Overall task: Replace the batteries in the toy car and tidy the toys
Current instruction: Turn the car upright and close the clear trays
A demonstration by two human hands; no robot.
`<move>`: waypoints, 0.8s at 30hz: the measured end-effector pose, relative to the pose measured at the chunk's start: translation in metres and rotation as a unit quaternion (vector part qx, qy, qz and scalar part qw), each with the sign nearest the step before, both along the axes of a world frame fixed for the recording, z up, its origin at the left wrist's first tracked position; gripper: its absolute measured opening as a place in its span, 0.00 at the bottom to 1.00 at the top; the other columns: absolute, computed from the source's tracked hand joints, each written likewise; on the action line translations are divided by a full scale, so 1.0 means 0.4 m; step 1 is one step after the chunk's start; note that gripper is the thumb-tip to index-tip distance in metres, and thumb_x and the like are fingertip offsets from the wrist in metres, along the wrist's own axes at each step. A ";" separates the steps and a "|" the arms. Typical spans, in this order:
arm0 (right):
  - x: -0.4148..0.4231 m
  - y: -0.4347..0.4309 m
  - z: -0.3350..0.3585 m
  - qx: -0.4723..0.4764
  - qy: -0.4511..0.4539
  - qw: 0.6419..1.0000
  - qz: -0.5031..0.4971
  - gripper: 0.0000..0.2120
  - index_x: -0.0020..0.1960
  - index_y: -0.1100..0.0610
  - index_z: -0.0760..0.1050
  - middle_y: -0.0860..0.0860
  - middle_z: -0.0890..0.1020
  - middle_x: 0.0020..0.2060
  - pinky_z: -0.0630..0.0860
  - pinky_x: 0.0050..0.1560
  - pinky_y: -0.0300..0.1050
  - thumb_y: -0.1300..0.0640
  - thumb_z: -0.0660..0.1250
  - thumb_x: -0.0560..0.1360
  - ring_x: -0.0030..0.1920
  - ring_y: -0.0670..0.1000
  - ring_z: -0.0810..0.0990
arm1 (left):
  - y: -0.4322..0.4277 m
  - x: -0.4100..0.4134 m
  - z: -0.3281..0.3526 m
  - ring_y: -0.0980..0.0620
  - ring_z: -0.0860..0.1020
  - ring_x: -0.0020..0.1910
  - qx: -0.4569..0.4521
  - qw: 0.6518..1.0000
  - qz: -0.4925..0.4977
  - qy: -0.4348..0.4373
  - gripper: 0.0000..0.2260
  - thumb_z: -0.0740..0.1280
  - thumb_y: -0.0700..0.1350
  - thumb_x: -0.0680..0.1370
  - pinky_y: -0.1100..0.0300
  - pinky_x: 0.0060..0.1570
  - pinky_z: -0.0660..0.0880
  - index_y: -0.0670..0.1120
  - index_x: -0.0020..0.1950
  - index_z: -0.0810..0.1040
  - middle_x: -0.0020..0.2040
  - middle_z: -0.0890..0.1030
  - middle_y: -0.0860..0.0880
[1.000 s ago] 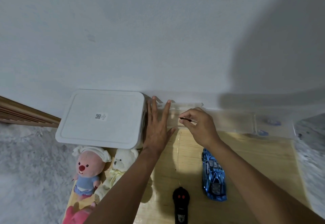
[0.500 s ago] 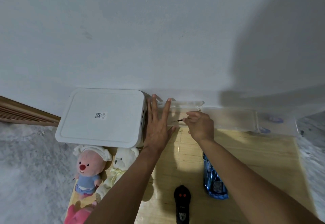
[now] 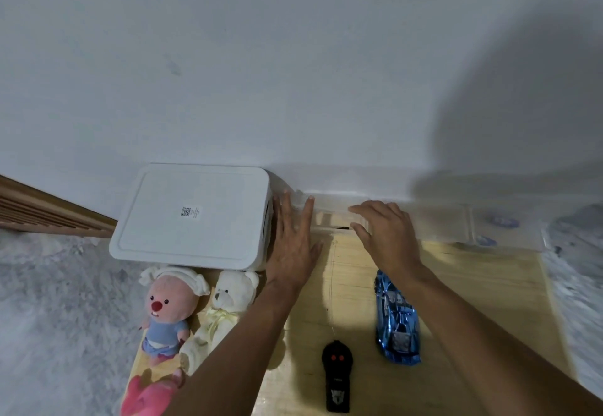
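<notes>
Both hands are working at the back of the counter (image 3: 489, 285). The left hand (image 3: 293, 246) is lying flat, fingers (image 3: 287, 210) spread, holding nothing, its fingertips resting on the near end of a clear case (image 3: 329, 216) against the wall. The right hand (image 3: 388, 239) is hovering over that case, fingers loosely curled and open; whether anything small is tucked under it, I cannot tell. A thin dark item (image 3: 343, 228) is peeking out just beside the thumb, too small to name.

The car (image 3: 396, 317) is lying untouched behind the right wrist, well apart from the case, with the remote (image 3: 337, 376) nearby.

The risk, as I judge it: the case is light and slick, so a one-sided press could be skidding it along the wall or popping it open, scattering small parts. The right forearm is also passing close over the car and could be nudging it toward the edge.

The count: one car, one remote, one white bin (image 3: 195, 216), three soft toys: a pink-faced one (image 3: 169, 308), a cream bear (image 3: 228, 304) and a pink one (image 3: 146, 396) at the bottom.
</notes>
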State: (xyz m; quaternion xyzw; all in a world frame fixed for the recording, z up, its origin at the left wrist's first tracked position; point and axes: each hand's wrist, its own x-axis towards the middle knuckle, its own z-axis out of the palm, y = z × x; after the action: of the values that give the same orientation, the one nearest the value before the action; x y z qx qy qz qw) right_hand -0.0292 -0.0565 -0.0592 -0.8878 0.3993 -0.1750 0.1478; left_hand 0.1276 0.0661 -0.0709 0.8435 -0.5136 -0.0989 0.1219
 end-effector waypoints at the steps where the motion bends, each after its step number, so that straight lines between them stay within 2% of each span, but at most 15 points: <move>1: -0.004 0.006 -0.008 0.006 0.008 1.000 0.006 0.16 0.60 0.50 0.82 0.47 0.83 0.54 0.72 0.52 0.50 0.55 0.76 0.72 0.52 0.54 0.78 | 0.011 -0.006 -0.005 0.46 0.31 0.80 0.014 1.000 0.001 0.003 0.41 0.66 0.57 0.82 0.54 0.74 0.60 0.54 0.85 0.41 0.81 0.29 0.42; 3: -0.009 0.015 -0.024 0.014 0.033 0.999 0.016 0.16 0.59 0.50 0.83 0.46 0.83 0.54 0.71 0.52 0.50 0.55 0.76 0.72 0.51 0.53 0.78 | 0.029 -0.015 -0.011 0.45 0.39 0.82 0.045 0.999 -0.005 0.006 0.39 0.63 0.58 0.84 0.57 0.68 0.73 0.53 0.85 0.41 0.82 0.29 0.42; 5: -0.008 0.021 -0.033 0.009 0.060 0.998 0.023 0.14 0.59 0.49 0.83 0.45 0.83 0.55 0.69 0.52 0.50 0.55 0.75 0.73 0.51 0.52 0.77 | 0.041 -0.018 -0.009 0.44 0.42 0.83 0.079 0.997 -0.019 0.002 0.37 0.58 0.61 0.85 0.56 0.66 0.76 0.52 0.84 0.40 0.82 0.32 0.41; 8: -0.003 0.021 -0.027 -0.006 0.085 0.996 0.019 0.13 0.58 0.47 0.84 0.43 0.84 0.55 0.67 0.51 0.51 0.54 0.74 0.74 0.51 0.52 0.76 | 0.045 -0.012 0.000 0.43 0.40 0.83 0.105 0.994 -0.030 0.004 0.35 0.54 0.62 0.85 0.54 0.70 0.73 0.52 0.84 0.40 0.83 0.35 0.41; 12: 0.014 0.025 -0.009 -0.021 0.134 0.991 0.016 0.12 0.57 0.48 0.84 0.45 0.84 0.53 0.66 0.50 0.51 0.58 0.73 0.74 0.51 0.53 0.76 | 0.036 -0.010 0.007 0.41 0.36 0.82 0.133 0.991 -0.032 -0.003 0.33 0.53 0.59 0.86 0.51 0.79 0.56 0.49 0.85 0.40 0.83 0.37 0.39; 16: 0.037 0.008 0.030 0.020 0.205 0.978 0.037 0.11 0.57 0.48 0.82 0.46 0.82 0.54 0.65 0.54 0.51 0.57 0.66 0.78 0.56 0.53 0.75 | 0.017 -0.024 0.047 0.40 0.40 0.83 0.171 0.985 -0.010 0.025 0.32 0.56 0.52 0.86 0.50 0.80 0.55 0.48 0.85 0.42 0.84 0.40 0.38; 18: 0.037 -0.006 0.071 0.082 0.166 0.982 0.028 0.12 0.61 0.47 0.81 0.47 0.82 0.56 0.70 0.57 0.51 0.53 0.64 0.80 0.59 0.53 0.77 | -0.004 -0.027 0.094 0.39 0.48 0.83 0.176 0.983 -0.008 0.054 0.30 0.57 0.45 0.86 0.47 0.79 0.57 0.48 0.85 0.46 0.84 0.46 0.38; 20: 0.029 -0.014 0.122 0.146 0.062 0.987 0.004 0.13 0.61 0.47 0.81 0.46 0.84 0.55 0.75 0.55 0.48 0.52 0.65 0.79 0.56 0.52 0.80 | -0.030 -0.021 0.166 0.39 0.62 0.79 0.115 0.991 -0.012 0.062 0.29 0.58 0.39 0.83 0.47 0.73 0.67 0.49 0.84 0.55 0.81 0.59 0.39; 22: 0.036 -0.017 0.181 0.193 -0.029 0.981 -0.016 0.11 0.58 0.47 0.81 0.45 0.85 0.50 0.78 0.49 0.45 0.53 0.66 0.77 0.48 0.49 0.83 | -0.047 -0.004 0.258 0.40 0.77 0.66 0.004 0.998 0.008 0.056 0.25 0.60 0.36 0.80 0.47 0.61 0.75 0.48 0.78 0.68 0.71 0.75 0.41; 24: 0.068 -0.009 0.239 0.222 -0.069 0.972 -0.009 0.10 0.57 0.46 0.81 0.44 0.84 0.48 0.78 0.47 0.44 0.53 0.67 0.76 0.44 0.48 0.82 | -0.044 0.028 0.348 0.42 0.82 0.56 -0.108 0.991 0.059 0.060 0.20 0.61 0.35 0.79 0.47 0.53 0.78 0.47 0.69 0.77 0.58 0.84 0.44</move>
State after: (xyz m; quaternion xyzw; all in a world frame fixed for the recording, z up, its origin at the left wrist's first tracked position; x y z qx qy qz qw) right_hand -0.0019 -0.0602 0.0365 -0.8144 0.4253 -0.1444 0.3673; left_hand 0.1388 0.0484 0.0683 0.8470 -0.4620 -0.0863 0.2484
